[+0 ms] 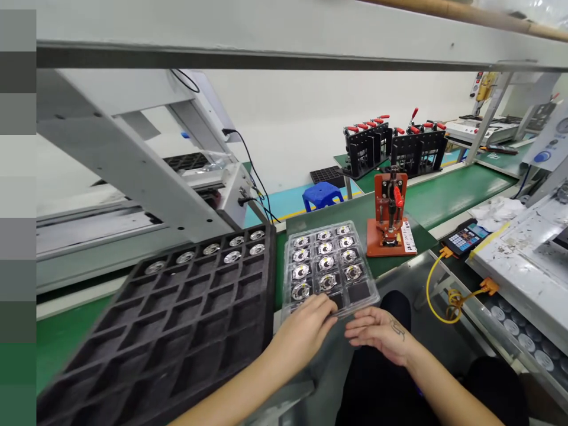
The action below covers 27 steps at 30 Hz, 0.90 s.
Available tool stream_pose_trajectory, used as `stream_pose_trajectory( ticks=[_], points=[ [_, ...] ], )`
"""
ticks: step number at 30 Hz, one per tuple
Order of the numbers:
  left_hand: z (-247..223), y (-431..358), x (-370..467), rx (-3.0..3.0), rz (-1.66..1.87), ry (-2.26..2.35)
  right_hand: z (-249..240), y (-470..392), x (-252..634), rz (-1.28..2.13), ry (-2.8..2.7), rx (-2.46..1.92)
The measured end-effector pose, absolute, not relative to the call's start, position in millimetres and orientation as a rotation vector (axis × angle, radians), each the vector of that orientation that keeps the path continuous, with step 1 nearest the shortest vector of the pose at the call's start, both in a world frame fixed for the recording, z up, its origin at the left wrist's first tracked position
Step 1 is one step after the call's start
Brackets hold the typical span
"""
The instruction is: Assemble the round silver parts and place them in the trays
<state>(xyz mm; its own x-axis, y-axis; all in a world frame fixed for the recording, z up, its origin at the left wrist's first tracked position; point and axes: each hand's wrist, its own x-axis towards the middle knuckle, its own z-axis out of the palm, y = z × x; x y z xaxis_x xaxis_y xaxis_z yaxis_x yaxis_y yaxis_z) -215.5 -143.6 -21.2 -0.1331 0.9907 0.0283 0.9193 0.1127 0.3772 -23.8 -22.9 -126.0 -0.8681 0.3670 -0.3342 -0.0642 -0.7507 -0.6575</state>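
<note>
Just beyond the fingertips, the clear blister tray (328, 267) of round metal parts overhangs the counter (444, 192) edge; left hand (306, 328) presses its near rim, right hand (377, 334) hovers loose and empty, so a nudge could tip it.

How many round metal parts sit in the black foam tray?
7 round metal parts in the black foam tray: five along the far row, two in the second row at its right end. The other visible pockets look empty.
</note>
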Motion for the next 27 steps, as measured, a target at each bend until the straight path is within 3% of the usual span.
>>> stream_pose_trajectory(
  ticks=[15,27],
  points=[
    [-33,-143,-211,1.885,0.317,2.223,-142,-13,55,2.397,-1.014,-0.88],
    [-32,-103,-258,1.97,0.292,2.266,-144,-14,83,2.208,-1.147,-0.983]
  ],
)
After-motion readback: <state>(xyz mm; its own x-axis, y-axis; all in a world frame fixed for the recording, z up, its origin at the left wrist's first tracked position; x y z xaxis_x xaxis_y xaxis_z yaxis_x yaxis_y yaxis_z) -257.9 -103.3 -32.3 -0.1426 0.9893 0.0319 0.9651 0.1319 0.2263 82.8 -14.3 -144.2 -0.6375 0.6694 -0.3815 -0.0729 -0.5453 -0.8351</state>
